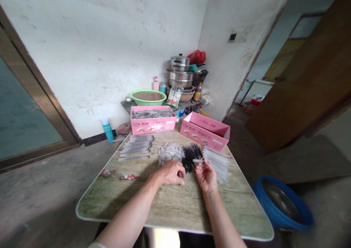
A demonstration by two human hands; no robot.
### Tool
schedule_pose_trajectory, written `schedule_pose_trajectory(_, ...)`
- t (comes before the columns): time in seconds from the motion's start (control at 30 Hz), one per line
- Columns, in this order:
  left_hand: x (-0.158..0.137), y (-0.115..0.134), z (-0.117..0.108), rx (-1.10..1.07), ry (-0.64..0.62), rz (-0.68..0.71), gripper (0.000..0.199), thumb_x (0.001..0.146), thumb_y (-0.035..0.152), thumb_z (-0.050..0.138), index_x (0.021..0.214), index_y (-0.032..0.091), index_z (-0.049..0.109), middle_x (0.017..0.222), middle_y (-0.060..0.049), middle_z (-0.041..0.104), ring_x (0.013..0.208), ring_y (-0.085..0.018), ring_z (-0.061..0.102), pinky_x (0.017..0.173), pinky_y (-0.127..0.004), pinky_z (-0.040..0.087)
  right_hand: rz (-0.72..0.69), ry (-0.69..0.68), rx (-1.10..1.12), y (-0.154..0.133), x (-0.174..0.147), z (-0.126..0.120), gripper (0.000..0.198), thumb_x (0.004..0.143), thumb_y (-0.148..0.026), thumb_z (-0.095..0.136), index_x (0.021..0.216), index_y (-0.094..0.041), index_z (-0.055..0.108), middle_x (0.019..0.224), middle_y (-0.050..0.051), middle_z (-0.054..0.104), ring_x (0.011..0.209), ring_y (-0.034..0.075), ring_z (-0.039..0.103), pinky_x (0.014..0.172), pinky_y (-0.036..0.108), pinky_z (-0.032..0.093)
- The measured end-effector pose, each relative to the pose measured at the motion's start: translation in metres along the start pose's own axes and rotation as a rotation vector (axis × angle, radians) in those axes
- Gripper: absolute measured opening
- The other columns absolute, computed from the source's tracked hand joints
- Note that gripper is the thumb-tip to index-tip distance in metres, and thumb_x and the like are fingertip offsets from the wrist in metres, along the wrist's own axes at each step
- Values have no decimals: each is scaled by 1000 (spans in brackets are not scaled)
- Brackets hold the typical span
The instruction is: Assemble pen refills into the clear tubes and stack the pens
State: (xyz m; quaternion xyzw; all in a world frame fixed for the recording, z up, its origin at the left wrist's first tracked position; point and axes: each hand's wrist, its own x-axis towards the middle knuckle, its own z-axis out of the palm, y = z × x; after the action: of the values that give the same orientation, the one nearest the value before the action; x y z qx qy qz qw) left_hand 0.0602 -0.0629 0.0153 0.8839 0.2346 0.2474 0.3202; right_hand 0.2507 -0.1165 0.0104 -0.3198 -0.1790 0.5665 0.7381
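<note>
My right hand (206, 175) is palm up, its fingers closed on a short pale tube (197, 161) that points left. My left hand (172, 172) is curled with thumb and fingers together, low over the table beside the black pieces; whatever it pinches is hidden. Just beyond it lies a heap of small white pieces (171, 151). A pile of thin black pieces (192, 155) lies between the hands. Long translucent tubes (218, 164) are spread to the right of my right hand. A row of pale sticks with dark ends (137, 146) lies at the left.
A pink box (153, 126) filled with similar sticks stands at the table's (175, 211) back left. Another pink box (204, 133) stands at the back right. Behind are a green basin (148, 102) and stacked pots (180, 78). A blue tub (283, 204) is on the floor at right.
</note>
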Motion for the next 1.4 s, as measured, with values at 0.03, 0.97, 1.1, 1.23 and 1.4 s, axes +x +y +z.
schedule_pose_trajectory(0.03,0,0,0,24,-2,9,14,58,22,82,71,25,78,67,0,69,58,-16,61,54,-25,37,1,0,5,0,0,-1,9,73,-22,74,80,-19,69,57,-1,68,47,12,64,47,22,56)
schedule_pose_trajectory(0.97,11,-5,-2,-967,390,-289,30,66,31,83,79,11,66,60,-2,66,49,-12,60,48,-23,49,-31,-83,-115,9,1,5,28,65,-29,87,81,-14,69,65,7,74,52,19,71,48,26,60)
schedule_pose_trajectory(1.1,11,-6,-2,-972,385,-281,31,66,32,84,79,11,65,60,-2,66,49,-12,60,50,-23,50,-29,-94,-122,10,1,5,27,66,-29,86,81,-14,69,65,7,74,52,19,70,48,26,60)
schedule_pose_trajectory(1.23,11,-6,-2,-974,382,-276,31,67,32,83,79,11,65,60,-2,65,49,-12,60,50,-23,50,-32,-99,-126,11,1,6,26,67,-29,86,81,-14,69,64,6,74,52,19,70,47,26,60)
schedule_pose_trajectory(1.4,11,-6,-2,-975,378,-271,29,68,30,83,79,10,65,59,-2,65,49,-12,60,49,-23,50,-37,-96,-130,12,2,4,26,68,-29,85,81,-13,70,65,7,74,52,19,70,48,26,60)
